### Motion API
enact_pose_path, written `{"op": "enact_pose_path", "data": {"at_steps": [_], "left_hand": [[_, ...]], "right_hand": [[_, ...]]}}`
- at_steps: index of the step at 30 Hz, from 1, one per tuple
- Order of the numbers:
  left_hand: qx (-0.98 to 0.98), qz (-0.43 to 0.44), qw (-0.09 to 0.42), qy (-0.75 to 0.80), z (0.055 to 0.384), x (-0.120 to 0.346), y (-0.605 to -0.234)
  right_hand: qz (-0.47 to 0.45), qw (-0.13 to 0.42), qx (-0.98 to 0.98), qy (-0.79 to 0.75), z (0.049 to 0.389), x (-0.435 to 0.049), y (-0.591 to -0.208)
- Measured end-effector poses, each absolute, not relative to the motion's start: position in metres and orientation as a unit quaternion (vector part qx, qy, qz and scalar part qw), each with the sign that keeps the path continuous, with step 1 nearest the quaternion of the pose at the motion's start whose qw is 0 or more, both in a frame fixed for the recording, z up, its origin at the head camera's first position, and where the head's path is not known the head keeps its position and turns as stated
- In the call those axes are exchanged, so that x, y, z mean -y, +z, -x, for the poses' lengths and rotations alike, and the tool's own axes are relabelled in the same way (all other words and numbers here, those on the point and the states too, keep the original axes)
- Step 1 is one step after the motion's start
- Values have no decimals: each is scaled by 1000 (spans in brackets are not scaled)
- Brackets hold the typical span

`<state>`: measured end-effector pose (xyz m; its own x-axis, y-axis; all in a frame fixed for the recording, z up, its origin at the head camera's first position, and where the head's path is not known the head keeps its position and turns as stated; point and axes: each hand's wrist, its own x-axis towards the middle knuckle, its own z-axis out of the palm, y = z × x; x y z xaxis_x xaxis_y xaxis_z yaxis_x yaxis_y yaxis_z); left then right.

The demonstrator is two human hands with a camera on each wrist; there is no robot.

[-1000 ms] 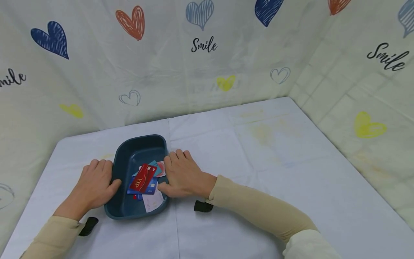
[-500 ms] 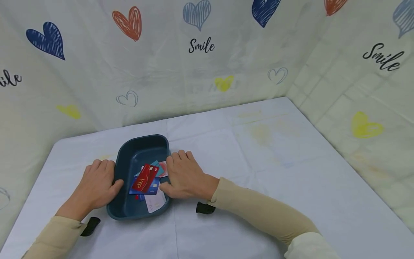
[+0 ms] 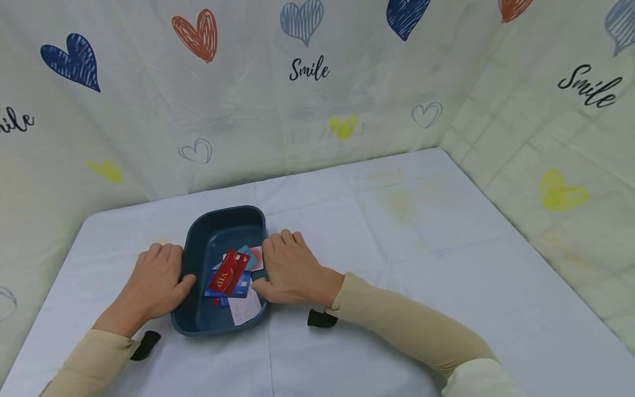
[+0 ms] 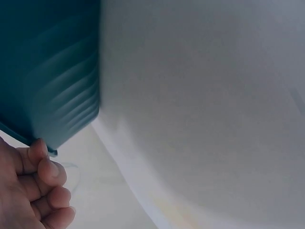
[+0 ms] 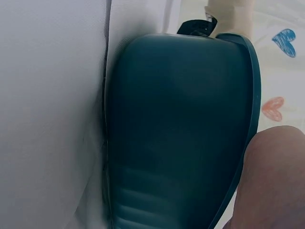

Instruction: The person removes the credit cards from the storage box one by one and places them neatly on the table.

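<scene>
A dark teal plastic tub (image 3: 190,317) stands on the white-covered table. Several cards lie overlapping inside it: a red VIP card (image 3: 229,272) on top, a blue card (image 3: 243,285) under it, and a pale card (image 3: 245,310) nearest me. My left hand (image 3: 156,284) grips the tub's left rim, its thumb over the edge; the left wrist view shows curled fingertips (image 4: 52,172) at the rim. On the opposite side my right hand (image 3: 295,273) holds the right rim, thumb reaching inside and partly covering the cards. The right wrist view shows the tub's outer wall (image 5: 181,109).
The white tablecloth (image 3: 357,237) extends to the right of the tub, with faint yellow stains. Behind the table hangs a pale curtain (image 3: 248,110) printed with hearts. A black wrist device (image 3: 321,318) sits under each sleeve.
Both hands and the tub between them have shifted slightly to the right across the table. The cards have moved along with the tub. Both grips look the same.
</scene>
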<state>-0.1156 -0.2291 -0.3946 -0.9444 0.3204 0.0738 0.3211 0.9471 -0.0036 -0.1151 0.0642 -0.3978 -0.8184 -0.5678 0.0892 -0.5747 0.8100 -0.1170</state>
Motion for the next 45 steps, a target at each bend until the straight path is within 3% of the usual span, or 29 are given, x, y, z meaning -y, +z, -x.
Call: {"op": "enact_pose_path", "data": {"at_steps": [45], "left_hand": [[982,178,52,-27,118,181,-393]], "right_hand": [[-278,36,956,88,113,-113,-404]]}}
